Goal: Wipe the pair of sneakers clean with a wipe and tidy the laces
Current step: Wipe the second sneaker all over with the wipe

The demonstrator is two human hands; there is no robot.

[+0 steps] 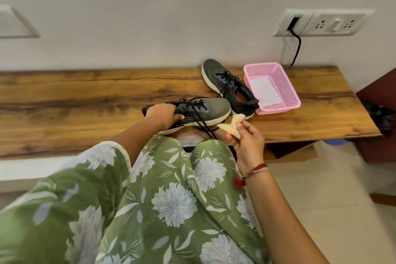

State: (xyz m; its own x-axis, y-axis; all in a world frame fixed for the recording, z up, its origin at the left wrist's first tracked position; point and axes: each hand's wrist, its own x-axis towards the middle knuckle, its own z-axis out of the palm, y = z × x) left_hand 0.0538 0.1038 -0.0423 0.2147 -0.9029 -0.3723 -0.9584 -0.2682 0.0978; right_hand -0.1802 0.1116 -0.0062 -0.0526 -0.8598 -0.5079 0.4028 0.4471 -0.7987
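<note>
Head view, seated person at a wooden worktop (85,103). The left hand (162,114) curls round the heel end of the near sneaker (211,108) – grip clenched on the shoe – which lies over the front edge of the worktop, toe to the right and white sole turned towards the lap; whether it touches the wood cannot be told. Its black laces (206,127) hang loose across the sole. The right hand (248,141) pinches a yellowish wipe (232,127) between thumb and fingers, just beside the toe of that shoe. The far sneaker (227,85) stands upright on the worktop, touching or nearly touching a pink basket (278,111) to its right; a white sheet (264,92) lies in the basket. On the wall above – a socket (321,22) with a black cable (296,49).
</note>
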